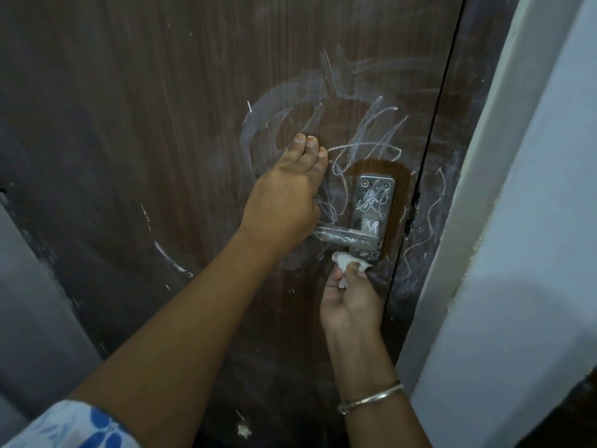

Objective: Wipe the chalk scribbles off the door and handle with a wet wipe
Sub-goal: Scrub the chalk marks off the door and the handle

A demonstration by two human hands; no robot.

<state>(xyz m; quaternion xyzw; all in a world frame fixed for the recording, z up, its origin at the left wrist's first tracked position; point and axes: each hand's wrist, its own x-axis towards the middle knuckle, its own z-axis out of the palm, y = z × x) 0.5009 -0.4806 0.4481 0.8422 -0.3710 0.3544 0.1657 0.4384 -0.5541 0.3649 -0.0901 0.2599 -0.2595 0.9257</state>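
Observation:
A dark brown wooden door (161,124) carries white chalk scribbles (368,137) and smeared streaks above and around its metal lever handle (342,236) and lock plate (374,205). My left hand (284,195) lies against the door with straight fingers pointing up, its heel over the free end of the lever. My right hand (349,295) pinches a crumpled white wet wipe (347,261) and holds it against the door just under the lever, at the bottom of the plate. Chalk marks cover the plate and the lever.
A white door frame and wall (517,221) run down the right side. More chalk squiggles (429,227) mark the dark strip beside the door's edge. A small white scrap (244,430) lies low down, below the arms.

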